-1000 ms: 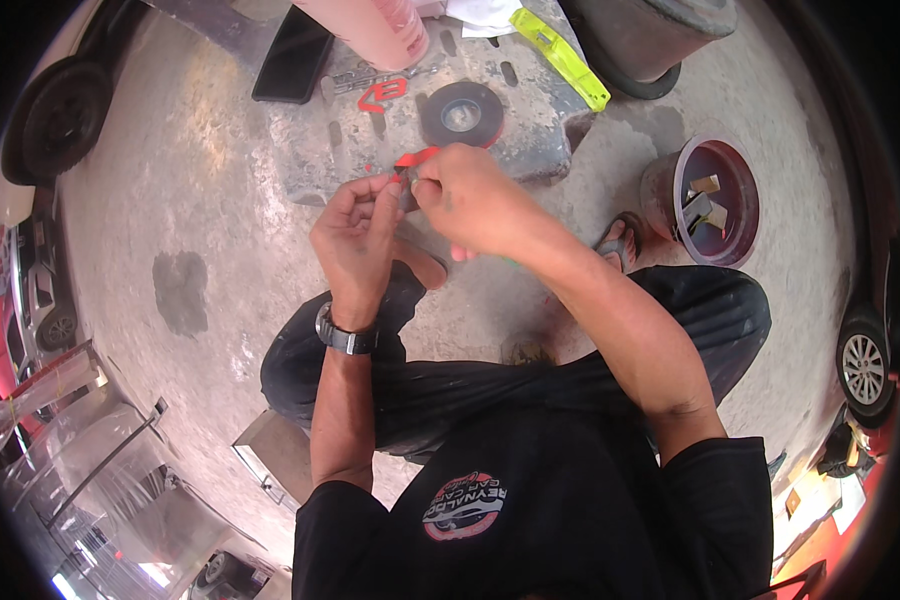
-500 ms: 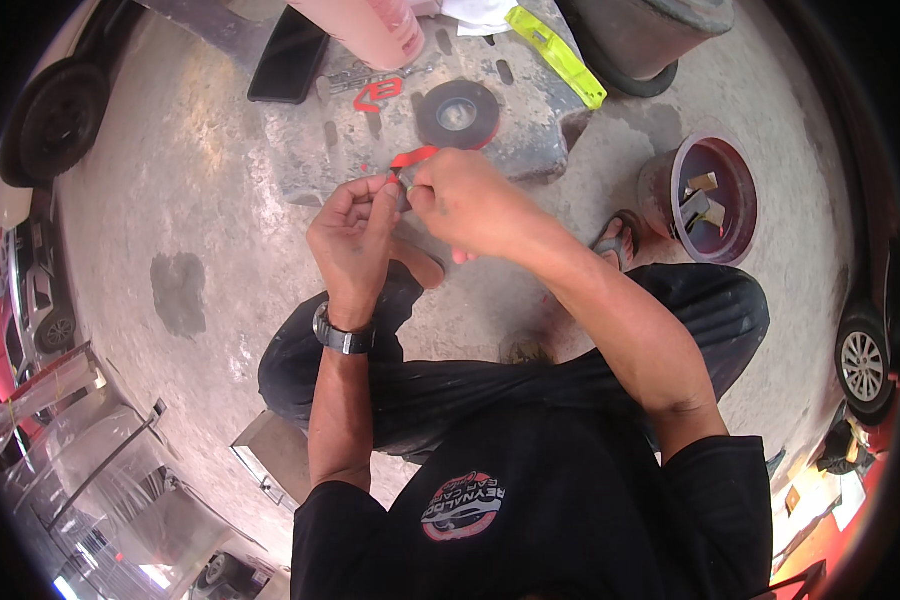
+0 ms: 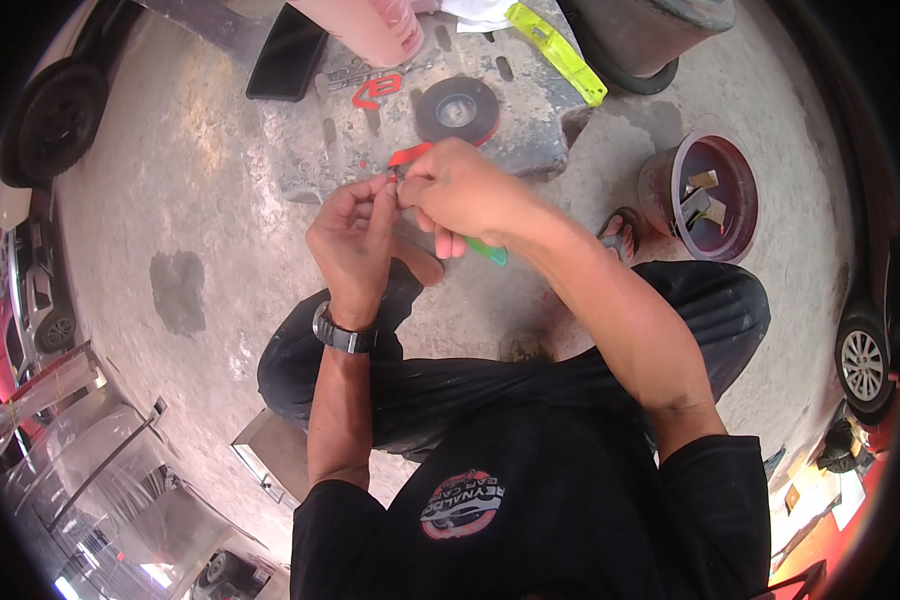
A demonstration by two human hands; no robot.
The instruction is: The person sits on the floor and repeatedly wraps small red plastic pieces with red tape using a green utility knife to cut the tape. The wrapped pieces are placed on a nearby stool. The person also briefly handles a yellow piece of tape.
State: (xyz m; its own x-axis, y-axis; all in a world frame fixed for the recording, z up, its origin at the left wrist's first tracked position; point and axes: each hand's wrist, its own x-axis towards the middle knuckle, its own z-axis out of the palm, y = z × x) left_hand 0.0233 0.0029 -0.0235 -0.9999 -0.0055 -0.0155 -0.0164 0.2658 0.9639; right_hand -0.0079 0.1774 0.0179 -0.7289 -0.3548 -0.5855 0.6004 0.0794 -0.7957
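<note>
My left hand (image 3: 350, 232), a dark watch on its wrist, pinches a small dark piece with red on it at its fingertips. Against those fingertips works my right hand (image 3: 462, 197), its fingers closed. A green handle (image 3: 488, 251) sticks out below the right palm; the rest of that tool is hidden. Red-backed tape (image 3: 408, 156) runs from the fingertips toward a dark roll of double-sided tape (image 3: 457, 110), which lies flat on the worn grey stool (image 3: 310, 165). Left of the roll lies a red and grey emblem (image 3: 377, 91).
On the stool also stand a pink container (image 3: 370, 30), a black phone (image 3: 287, 55) and a yellow-green strip (image 3: 557, 52). A dark bucket (image 3: 655, 35) is at the far right of it. A reddish tub (image 3: 660, 190) with scraps sits by my right foot.
My right hand has turned slightly and shifted a little left and down at the fingertips. The green handle now shows beneath it. My left hand stays in place.
</note>
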